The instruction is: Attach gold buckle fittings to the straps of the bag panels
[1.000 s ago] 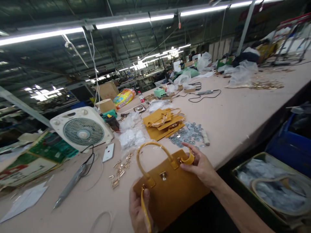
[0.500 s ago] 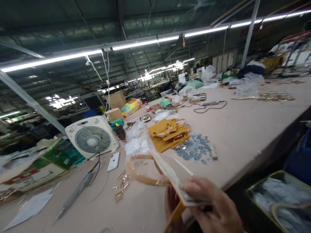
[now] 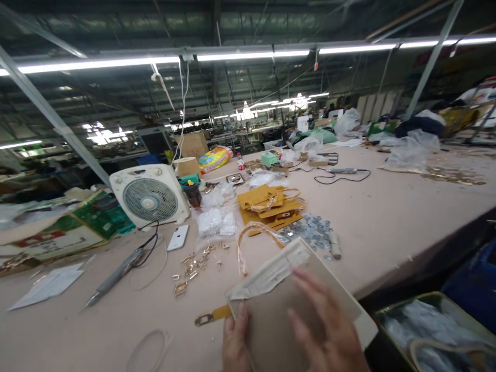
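Observation:
A flat handbag panel [image 3: 279, 305] lies in front of me, grey-beige side up, with a whitish strip along its far edge. Its clear-wrapped tan handle [image 3: 253, 227] loops out beyond that edge. A mustard strap tab [image 3: 213, 315] with a metal fitting sticks out at the left. My left hand [image 3: 237, 338] grips the panel's near left edge, thumb on top. Over the panel's right half is my right hand [image 3: 329, 325], fingers stretched and spread, slightly blurred; whether they touch is hard to see. Small gold-coloured metal pieces [image 3: 191, 268] lie scattered just beyond my left hand.
Mustard bag pieces [image 3: 267, 201] are stacked beyond the panel, beside grey metal bits [image 3: 310, 230] and a small roll [image 3: 335, 245]. At left are a box fan [image 3: 149, 199], a phone [image 3: 178, 237] and a grey corded pen-shaped tool [image 3: 116, 276]. A bin [image 3: 437, 297] stands below the right edge.
The panel has turned from nearly edge-on to face up, and its handle has swung away from me. My left hand now shows at its edge; my right hand's fingers have spread from their grip.

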